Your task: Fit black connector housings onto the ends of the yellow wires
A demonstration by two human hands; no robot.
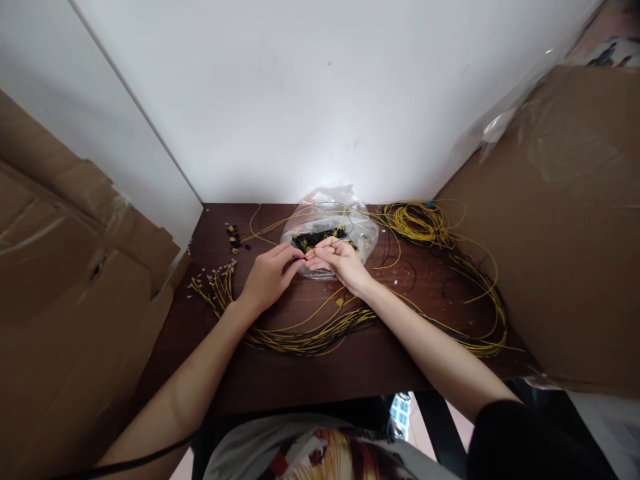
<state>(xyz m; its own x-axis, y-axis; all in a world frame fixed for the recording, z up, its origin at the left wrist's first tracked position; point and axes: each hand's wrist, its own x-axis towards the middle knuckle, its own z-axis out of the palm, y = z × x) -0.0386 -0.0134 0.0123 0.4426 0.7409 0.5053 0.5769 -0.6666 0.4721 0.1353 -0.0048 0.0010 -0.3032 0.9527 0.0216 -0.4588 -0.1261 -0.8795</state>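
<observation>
Over the front of a clear plastic bag point(367, 233), my left hand point(273, 275) and my right hand point(344, 261) meet almost fingertip to fingertip. The left thumb and forefinger pinch a small dark piece point(299, 258), too small to make out fully. Between the right thumb and fingers runs a thin wire point(311, 252), its end close to the left fingertips. Many small black and yellow parts point(317, 238) lie in the bag, partly hidden behind my right hand. Below both hands, a bundle of yellow and black wires point(305, 340) curves across the brown table point(325, 380).
A coil of yellow wire point(420, 223) lies at the back right. White-tipped wire ends point(215, 280) fan out at the left, below a few loose black and yellow pieces point(233, 238). Cardboard stands left point(65, 287) and right point(560, 220); a white wall point(300, 100) closes the back.
</observation>
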